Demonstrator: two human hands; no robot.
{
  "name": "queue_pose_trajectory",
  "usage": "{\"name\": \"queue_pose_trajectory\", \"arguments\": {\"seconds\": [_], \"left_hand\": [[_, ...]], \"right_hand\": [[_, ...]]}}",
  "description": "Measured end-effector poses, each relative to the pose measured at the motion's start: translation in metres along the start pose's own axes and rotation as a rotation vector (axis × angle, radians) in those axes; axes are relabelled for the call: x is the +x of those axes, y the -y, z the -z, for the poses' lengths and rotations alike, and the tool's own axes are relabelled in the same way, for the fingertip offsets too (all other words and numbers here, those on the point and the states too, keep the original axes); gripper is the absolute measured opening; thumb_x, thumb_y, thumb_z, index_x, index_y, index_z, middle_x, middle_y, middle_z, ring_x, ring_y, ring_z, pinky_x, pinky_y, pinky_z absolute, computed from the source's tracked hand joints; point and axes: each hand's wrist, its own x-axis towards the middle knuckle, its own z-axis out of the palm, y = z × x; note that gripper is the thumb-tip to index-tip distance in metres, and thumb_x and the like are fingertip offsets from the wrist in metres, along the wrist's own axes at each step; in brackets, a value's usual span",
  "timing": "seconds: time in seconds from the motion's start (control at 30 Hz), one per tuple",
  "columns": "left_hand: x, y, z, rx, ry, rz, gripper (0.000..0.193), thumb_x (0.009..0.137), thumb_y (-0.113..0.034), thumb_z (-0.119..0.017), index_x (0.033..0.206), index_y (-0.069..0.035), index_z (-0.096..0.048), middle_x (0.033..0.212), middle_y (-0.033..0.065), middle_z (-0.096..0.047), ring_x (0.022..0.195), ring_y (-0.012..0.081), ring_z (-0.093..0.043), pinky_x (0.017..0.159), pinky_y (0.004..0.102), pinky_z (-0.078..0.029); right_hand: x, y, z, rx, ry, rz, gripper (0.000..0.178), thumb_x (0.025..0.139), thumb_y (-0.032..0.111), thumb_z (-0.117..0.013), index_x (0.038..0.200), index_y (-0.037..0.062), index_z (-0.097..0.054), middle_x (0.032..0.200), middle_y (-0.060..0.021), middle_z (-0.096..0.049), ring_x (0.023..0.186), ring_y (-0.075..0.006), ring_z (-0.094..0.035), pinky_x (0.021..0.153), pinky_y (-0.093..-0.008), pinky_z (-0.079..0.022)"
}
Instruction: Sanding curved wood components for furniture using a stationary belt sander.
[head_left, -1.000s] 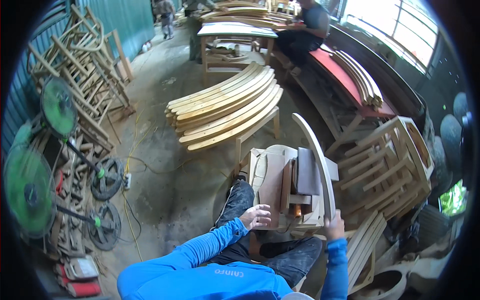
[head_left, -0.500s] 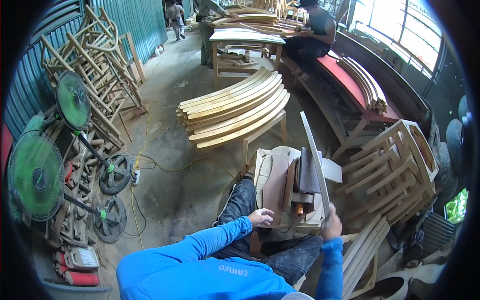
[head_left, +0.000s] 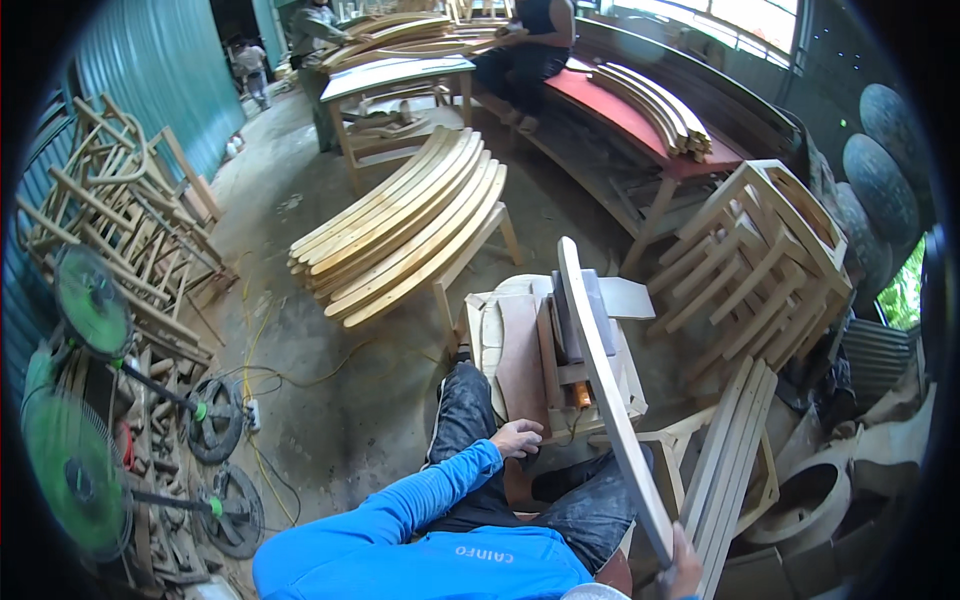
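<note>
**Curved slat held over a small sanding stand in a woodshop**

Concrete floor, dusty, with a yellow cable trailing across it. Teal corrugated wall on the left, with chair frames piled against it. Green fans lie on the floor, lower left. A stack of curved slats rests on a low trestle mid-room. A second bundle lies on a red bench where another person sits. Pale stools are stacked on the right.

The person sits in front of a small wooden stand with boards and a block on top.

One long curved slat crosses the right side of the stand. Its long axis runs from near the person's lower right up and slightly left, away from the body. The far tip rises above the stand top; the slat stands on its narrow edge.

Right hand: low at the frame edge, wrapped round the near end of the slat, mostly cut off. Left hand: blue sleeve reaching forward over the knee, fingers curled, resting at the stand's near edge. Whether it grips anything cannot be told.
</note>
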Motion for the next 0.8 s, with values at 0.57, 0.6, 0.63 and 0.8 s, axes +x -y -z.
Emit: {"name": "queue_pose_trajectory", "arguments": {"seconds": [0.57,0.6,0.63,0.8], "left_hand": [[0.001,0.020,0.012,-0.093,-0.225,-0.355,0.040,0.091,-0.005,-0.068,0.130,-0.002,-0.061,0.105,0.0076,-0.069,0.093,0.0174,-0.068,0.085,0.0326,-0.059],[-0.003,0.022,0.010,-0.004,-0.239,-0.416,0.039,0.091,-0.006,-0.068,0.129,-0.002,-0.062,0.107,0.0082,-0.070,0.095,0.0170,-0.068,0.087,0.0322,-0.058],[-0.009,0.021,0.008,0.080,-0.264,-0.481,0.039,0.091,-0.008,-0.068,0.129,-0.002,-0.062,0.109,0.0087,-0.070,0.098,0.0166,-0.067,0.090,0.0319,-0.057],[-0.037,-0.037,-0.036,0.691,-0.433,-1.044,0.045,0.084,-0.008,-0.071,0.128,-0.008,-0.065,0.113,0.0110,-0.067,0.108,0.0276,-0.065,0.097,0.0395,-0.053]], "right_hand": [[0.465,0.118,-0.078,-0.303,0.013,0.186,0.061,0.089,0.009,-0.055,0.149,0.0181,-0.046,0.108,-0.0221,-0.072,0.099,-0.0401,-0.071,0.083,-0.0518,-0.057],[0.448,0.109,-0.077,-0.296,0.025,0.168,0.061,0.089,0.009,-0.055,0.149,0.0181,-0.046,0.108,-0.0221,-0.072,0.099,-0.0401,-0.071,0.083,-0.0518,-0.057],[0.427,0.107,-0.077,-0.265,0.027,0.177,0.064,0.090,0.008,-0.054,0.152,0.0190,-0.043,0.107,-0.0229,-0.072,0.098,-0.0410,-0.071,0.083,-0.0521,-0.057],[0.260,0.046,-0.066,-0.151,0.023,0.164,0.081,0.089,0.005,-0.054,0.162,0.0250,-0.028,0.095,-0.0240,-0.065,0.084,-0.0451,-0.068,0.073,-0.0551,-0.055]]}}
